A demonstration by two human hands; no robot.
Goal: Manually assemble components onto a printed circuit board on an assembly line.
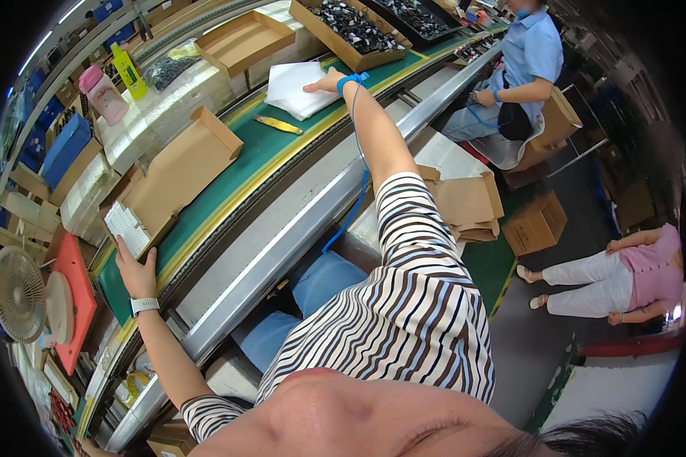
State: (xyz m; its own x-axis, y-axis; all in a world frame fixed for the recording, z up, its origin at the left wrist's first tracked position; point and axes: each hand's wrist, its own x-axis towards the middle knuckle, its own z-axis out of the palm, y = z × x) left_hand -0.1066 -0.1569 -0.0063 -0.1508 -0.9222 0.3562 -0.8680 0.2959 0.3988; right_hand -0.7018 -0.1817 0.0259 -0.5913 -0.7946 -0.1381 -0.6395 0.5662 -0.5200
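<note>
Your left hand [136, 277], fingers spread, meets a white rectangular stack [127, 227]; your right hand [327, 81] touches white square sheets [291, 90], finger closure unclear.

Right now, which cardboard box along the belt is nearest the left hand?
The open box whose end holds the white object by the left hand; the others sit farther away.

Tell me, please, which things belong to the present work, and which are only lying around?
Probably in the work:
white sheets, at the right hand
open box and white item in it, at the left hand

Apparently just nearby:
fan
pink bottle
yellow bottle
</note>
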